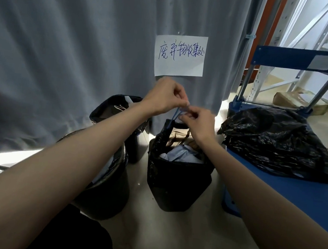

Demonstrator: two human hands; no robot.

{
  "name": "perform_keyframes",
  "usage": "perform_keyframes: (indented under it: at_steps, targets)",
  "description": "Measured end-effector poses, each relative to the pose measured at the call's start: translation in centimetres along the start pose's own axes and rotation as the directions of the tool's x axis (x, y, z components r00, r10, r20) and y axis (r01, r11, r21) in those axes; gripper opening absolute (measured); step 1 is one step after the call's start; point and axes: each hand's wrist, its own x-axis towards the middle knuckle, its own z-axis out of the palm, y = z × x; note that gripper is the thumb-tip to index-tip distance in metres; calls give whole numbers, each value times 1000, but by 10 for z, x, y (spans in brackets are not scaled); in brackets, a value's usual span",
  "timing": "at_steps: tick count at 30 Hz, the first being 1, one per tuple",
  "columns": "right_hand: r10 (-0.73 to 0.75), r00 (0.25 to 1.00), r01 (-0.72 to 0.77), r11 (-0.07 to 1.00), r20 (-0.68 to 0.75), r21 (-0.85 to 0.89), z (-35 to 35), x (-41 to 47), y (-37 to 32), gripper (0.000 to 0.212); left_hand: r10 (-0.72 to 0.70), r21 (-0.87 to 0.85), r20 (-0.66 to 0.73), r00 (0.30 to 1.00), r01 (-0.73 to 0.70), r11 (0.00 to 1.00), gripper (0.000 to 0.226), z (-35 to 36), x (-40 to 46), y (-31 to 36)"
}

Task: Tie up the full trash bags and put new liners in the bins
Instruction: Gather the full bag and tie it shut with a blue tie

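Observation:
A black bin (176, 183) stands on the floor in the middle, lined with a black trash bag (160, 142) holding paper and brown scraps. A blue drawstring (172, 118) rises from the bag's rim. My left hand (163, 98) and my right hand (197, 124) meet above the bin, and both pinch the top of that drawstring. Two more black lined bins stand to the left, a far bin (117, 110) and a near bin (107, 192) partly hidden by my left arm.
A filled black trash bag (280, 143) lies on a blue hand cart (298, 199) at the right. A grey curtain (75, 51) with a handwritten paper sign (180, 56) hangs behind the bins. Metal shelving and a cardboard box (298, 100) stand at the far right.

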Motion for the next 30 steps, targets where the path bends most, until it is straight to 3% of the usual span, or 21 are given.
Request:
perform_keyframes:
  at_steps: [8, 13, 16, 19, 24, 30]
  targets:
    - [-2, 991, -23, 982, 131, 186, -7, 0, 5, 10, -51, -172, 59, 997, 60, 983, 9, 9, 6, -4]
    - [43, 999, -47, 988, 25, 147, -15, 0, 12, 5, -97, -211, 19, 995, 98, 973, 28, 19, 9, -11]
    - [63, 998, -61, 989, -8, 133, -19, 0, 18, 12, -147, 9, 164, 975, 147, 989, 22, 24, 7, -31]
    - [73, 997, -72, 989, -3, 130, -22, -1, 21, 7, -202, 227, 346, 916, 127, 966, 42, 38, 1, -45]
    - [76, 997, -76, 988, 2, 133, -23, 0, 21, 11, -223, 301, 256, 941, 141, 943, 5, 55, -4, -50]
    - [54, 989, -32, 986, -135, 164, -26, 7, 23, 5, -281, 420, 226, 933, 167, 892, 12, 55, -4, -62]
